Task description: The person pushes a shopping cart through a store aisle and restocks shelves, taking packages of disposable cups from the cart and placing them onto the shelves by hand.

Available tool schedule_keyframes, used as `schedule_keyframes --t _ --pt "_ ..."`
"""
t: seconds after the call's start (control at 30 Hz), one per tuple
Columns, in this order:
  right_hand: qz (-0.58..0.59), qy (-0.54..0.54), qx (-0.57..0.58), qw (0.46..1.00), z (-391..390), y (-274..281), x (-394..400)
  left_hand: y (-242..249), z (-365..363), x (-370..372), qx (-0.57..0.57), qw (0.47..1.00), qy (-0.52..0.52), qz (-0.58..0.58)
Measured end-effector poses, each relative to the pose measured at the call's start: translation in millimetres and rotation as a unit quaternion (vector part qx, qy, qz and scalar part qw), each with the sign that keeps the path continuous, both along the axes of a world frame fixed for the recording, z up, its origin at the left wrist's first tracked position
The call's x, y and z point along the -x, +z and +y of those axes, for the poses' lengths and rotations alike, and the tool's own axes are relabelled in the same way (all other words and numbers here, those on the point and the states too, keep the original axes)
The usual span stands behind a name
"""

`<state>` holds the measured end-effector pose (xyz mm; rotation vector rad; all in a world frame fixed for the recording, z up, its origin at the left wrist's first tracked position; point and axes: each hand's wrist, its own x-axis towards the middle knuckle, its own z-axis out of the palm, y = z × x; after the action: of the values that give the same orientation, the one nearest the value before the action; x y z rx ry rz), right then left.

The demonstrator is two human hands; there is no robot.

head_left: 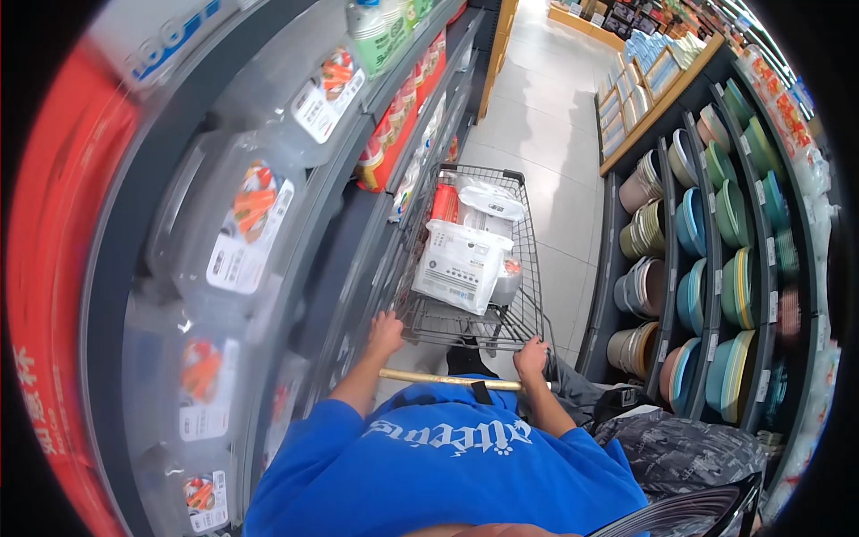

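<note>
A wire shopping cart (534, 259) stands in front of me. In it lie a white printed plastic bag (461, 268), a red package (445, 203), a white wrapped pack (490, 199) and a clear container with an orange label (507, 282). My left hand (386, 332) is at the near left corner of the cart, its fingers curled; what they grip is too small to make out. My right hand (531, 356) is closed round the cart's near right corner. A yellow bar (447, 380) crosses in front of my blue shirt, below both hands.
Shelves on the left hold clear plastic containers (255, 215) and red packages (403, 121). On the right, shelves carry stacked coloured basins (691, 222). A tiled aisle floor (528, 116) runs ahead between them. A person's patterned grey clothing (684, 461) shows at the lower right.
</note>
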<state>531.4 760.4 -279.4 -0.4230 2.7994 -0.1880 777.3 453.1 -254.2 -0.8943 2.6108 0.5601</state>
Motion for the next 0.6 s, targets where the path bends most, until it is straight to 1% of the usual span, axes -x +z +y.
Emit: schedule_keyframes --t 0.1,0.2,0.3,0.37,0.4,0.5,0.6 --pt "-0.006 -0.008 -0.014 1.000 -15.2 16.9 19.0 -8.2 -10.1 18.9 -0.005 1.000 0.007 0.025" --pt "-0.019 -0.017 -0.010 1.000 -29.2 25.4 41.6 -15.5 -20.2 40.4 -0.011 1.000 0.002 0.014" --pt "-0.025 -0.018 0.010 0.999 -35.4 9.6 70.4 -22.1 -32.4 63.1 -0.019 1.000 0.000 0.012" --pt "-0.030 -0.015 0.015 0.999 -41.7 1.8 86.6 -41.6 -41.4 73.4 -0.027 0.999 0.002 0.042" --pt "-0.032 -0.013 0.017 0.999 -45.5 -1.2 95.8 -39.7 -46.0 82.9 -0.033 0.998 0.004 0.057" --pt "-0.064 -0.002 0.003 0.998 -54.7 -5.5 122.6 -29.9 -52.9 108.3 -0.017 1.000 0.000 0.008" --pt "-0.104 0.011 -0.005 0.995 -63.7 -2.0 147.9 -38.7 -63.9 128.4 -0.023 1.000 0.003 0.015"
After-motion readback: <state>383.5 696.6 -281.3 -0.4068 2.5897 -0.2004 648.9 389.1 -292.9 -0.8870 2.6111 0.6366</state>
